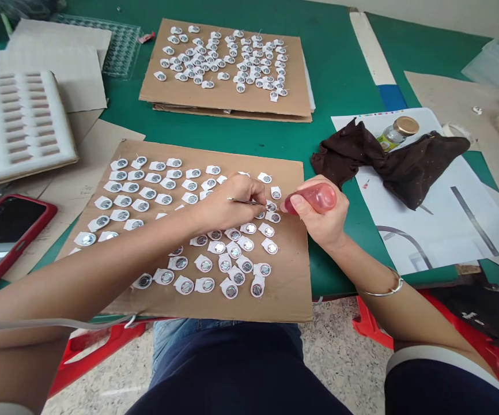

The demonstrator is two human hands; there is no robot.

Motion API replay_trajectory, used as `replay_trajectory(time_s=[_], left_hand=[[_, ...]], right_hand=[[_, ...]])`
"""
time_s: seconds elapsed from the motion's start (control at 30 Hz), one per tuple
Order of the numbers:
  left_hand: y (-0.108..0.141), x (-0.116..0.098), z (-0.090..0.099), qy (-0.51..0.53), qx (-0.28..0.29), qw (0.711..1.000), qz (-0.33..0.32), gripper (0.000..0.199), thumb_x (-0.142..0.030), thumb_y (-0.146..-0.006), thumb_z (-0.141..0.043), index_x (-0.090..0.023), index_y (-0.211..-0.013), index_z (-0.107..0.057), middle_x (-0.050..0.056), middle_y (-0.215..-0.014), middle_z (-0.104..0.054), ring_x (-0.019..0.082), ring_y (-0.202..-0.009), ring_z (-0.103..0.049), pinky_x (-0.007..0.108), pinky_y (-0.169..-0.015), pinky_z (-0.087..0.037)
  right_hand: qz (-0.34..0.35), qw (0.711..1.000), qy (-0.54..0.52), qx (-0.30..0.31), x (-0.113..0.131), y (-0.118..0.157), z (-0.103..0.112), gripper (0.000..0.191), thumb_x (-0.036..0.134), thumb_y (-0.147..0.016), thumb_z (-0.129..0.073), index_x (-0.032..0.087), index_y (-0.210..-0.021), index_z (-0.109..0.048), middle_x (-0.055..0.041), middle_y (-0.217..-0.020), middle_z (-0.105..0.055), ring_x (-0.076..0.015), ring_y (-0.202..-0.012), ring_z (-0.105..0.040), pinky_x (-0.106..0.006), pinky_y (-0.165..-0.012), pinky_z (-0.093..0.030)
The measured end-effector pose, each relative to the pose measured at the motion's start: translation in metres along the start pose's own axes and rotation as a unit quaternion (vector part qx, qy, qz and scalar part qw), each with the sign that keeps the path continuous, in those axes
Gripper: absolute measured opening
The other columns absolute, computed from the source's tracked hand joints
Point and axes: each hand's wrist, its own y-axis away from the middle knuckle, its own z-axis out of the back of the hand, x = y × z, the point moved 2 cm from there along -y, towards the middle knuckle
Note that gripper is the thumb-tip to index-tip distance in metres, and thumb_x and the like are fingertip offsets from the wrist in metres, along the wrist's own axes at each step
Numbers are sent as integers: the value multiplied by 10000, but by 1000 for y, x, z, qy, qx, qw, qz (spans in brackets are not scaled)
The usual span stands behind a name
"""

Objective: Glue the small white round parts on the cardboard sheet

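My left hand pinches a thin pair of metal tweezers, its tip among small round silver pieces on white tabs near the right side of a cardboard sheet. Wrapped round a soft red squeeze bottle is my right hand, just off the sheet's right edge. The bottle's narrow end points left, close to one round piece. Rows of such pieces, like this one, cover the sheet. My left hand and forearm hide some of them.
Behind lies a second cardboard stack bearing more round pieces. A dark cloth, a small jar and printed paper lie to the right. On the left are a red-cased phone and a white foam tray.
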Motion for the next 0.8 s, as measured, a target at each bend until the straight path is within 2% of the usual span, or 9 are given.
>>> replay_trajectory(time_s=[0.37, 0.8], left_hand=[[-1, 1, 0, 19, -13, 999, -24, 150, -48, -673, -552, -143, -688, -667, -30, -546, -583, 65, -485, -473, 189, -478, -348], [1, 3, -2, 33, -4, 999, -21, 173, -41, -687, -534, -151, -713, -665, -28, -550, -590, 71, -488, -488, 196, -468, -337]], right_hand=[[3, 1000, -9, 9, 1, 1, -2, 167, 326, -719, -661, 197, -775, -572, -14, -760, -598, -134, -709, -573, -310, -677, -485], [9, 1000, -25, 14, 2, -1, -7, 168, 316, -718, -669, 200, -789, -570, -10, -769, -597, -130, -715, -576, -312, -679, -490]])
